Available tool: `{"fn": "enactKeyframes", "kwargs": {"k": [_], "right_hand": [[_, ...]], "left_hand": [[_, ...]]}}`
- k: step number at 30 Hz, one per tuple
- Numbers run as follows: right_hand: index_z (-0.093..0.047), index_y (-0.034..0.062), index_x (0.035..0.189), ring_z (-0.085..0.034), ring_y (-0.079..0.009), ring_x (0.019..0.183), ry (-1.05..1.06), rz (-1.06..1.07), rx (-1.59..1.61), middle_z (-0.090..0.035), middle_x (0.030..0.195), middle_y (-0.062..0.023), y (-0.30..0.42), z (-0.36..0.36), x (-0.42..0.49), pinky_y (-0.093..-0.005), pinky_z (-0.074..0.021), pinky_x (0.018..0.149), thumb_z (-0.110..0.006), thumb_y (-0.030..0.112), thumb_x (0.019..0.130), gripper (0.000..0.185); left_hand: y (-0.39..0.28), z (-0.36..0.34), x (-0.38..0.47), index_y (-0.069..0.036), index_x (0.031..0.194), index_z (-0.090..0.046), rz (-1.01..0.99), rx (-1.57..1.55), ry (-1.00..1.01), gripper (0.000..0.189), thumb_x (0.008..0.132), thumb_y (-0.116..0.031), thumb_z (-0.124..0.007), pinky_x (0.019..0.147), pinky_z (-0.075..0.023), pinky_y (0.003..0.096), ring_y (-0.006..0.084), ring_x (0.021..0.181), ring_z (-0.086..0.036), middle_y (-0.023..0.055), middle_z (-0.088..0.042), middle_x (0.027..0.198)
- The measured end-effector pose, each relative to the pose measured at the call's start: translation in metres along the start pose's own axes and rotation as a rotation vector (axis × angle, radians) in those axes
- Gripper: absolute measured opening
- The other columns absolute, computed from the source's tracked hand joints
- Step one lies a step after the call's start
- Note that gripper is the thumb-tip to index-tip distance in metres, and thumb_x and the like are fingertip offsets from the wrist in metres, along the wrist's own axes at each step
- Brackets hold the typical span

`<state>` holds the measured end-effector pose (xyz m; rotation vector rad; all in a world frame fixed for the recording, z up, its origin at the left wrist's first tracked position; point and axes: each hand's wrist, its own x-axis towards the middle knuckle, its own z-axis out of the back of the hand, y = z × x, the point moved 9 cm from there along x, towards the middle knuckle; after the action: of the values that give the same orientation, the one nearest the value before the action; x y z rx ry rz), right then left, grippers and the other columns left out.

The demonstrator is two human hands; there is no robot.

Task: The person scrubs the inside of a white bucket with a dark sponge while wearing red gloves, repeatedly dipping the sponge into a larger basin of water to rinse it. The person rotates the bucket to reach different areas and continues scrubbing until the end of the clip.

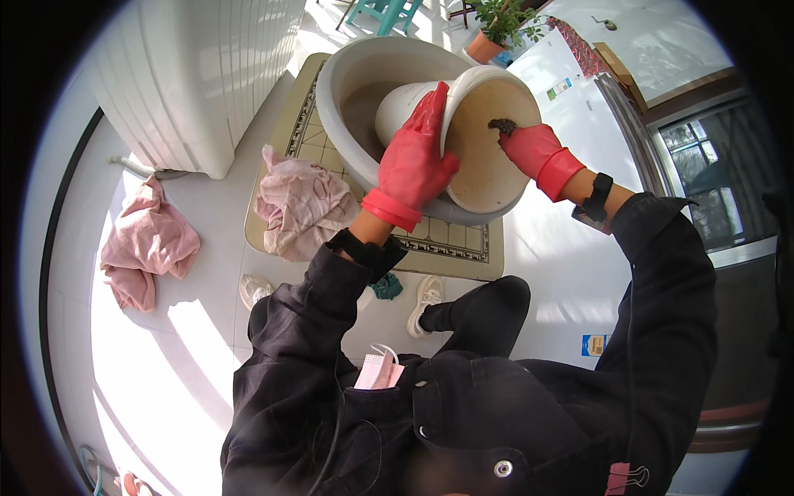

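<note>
Both hands wear red rubber gloves. A white bucket (487,155) lies tilted on its side in a large grey-white basin (347,80), its mouth turned towards me. My left hand (412,161) lies along the outside of the bucket near its rim, steadying it with the fingers stretched out. My right hand (536,152) is at the bucket's mouth, gripping a dark steel-wool scourer (502,126) in front of the stained inside. Whether the scourer touches the wall is hard to tell. Brownish water appears to stand in the basin.
The basin stands on a low folding table (459,245). A pale pink cloth (304,204) lies on its left side, and another pink cloth (149,245) on the tiled floor. A white appliance (577,111) is at the right; a potted plant (496,31) stands behind.
</note>
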<state>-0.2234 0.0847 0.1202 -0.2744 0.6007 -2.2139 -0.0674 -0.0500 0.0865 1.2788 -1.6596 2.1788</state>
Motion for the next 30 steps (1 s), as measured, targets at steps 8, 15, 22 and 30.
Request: {"fn": "enactKeyframes", "kwargs": {"k": [8, 15, 22, 30], "right_hand": [[-0.066, 0.0048, 0.101, -0.071, -0.0356, 0.080, -0.047, 0.090, -0.281, -0.071, 0.090, -0.0196, -0.001, -0.016, 0.019, -0.0470, -0.0561, 0.061, -0.043, 0.020, 0.099, 0.028], [-0.063, 0.0037, 0.113, -0.069, -0.0378, 0.096, 0.104, 0.013, 0.051, -0.070, 0.106, -0.0218, 0.028, -0.081, 0.053, -0.0444, -0.0563, 0.079, -0.060, 0.021, 0.092, 0.028], [-0.072, 0.0079, 0.106, -0.068, -0.0339, 0.106, 0.408, 0.056, -0.087, -0.072, 0.109, -0.0168, 0.018, -0.060, 0.030, -0.0409, -0.0557, 0.084, -0.067, 0.028, 0.084, 0.030], [-0.064, 0.0024, 0.115, -0.070, -0.0333, 0.094, -0.006, -0.213, 0.246, -0.070, 0.102, -0.0175, -0.014, -0.065, 0.048, -0.0389, -0.0566, 0.073, -0.056, 0.018, 0.093, 0.028]], "left_hand": [[-0.002, 0.000, -0.001, -0.003, 0.148, -0.037, 0.007, -0.020, 0.016, 0.089, 0.065, -0.002, -0.066, 0.109, -0.0418, 0.0438, 0.0419, 0.130, -0.048, 0.0251, -0.050, 0.140], [0.002, -0.005, -0.001, -0.005, 0.149, -0.036, 0.056, 0.001, 0.052, 0.092, 0.064, -0.001, -0.068, 0.109, -0.0419, 0.0428, 0.0404, 0.131, -0.047, 0.0240, -0.049, 0.142], [0.005, -0.006, -0.001, -0.005, 0.151, -0.034, 0.066, 0.031, 0.046, 0.089, 0.067, -0.002, -0.065, 0.107, -0.0432, 0.0428, 0.0407, 0.129, -0.049, 0.0240, -0.050, 0.141], [0.003, -0.009, -0.004, -0.006, 0.151, -0.033, 0.075, 0.089, 0.089, 0.090, 0.068, -0.004, -0.065, 0.103, -0.0458, 0.0439, 0.0401, 0.126, -0.052, 0.0224, -0.051, 0.141]]}}
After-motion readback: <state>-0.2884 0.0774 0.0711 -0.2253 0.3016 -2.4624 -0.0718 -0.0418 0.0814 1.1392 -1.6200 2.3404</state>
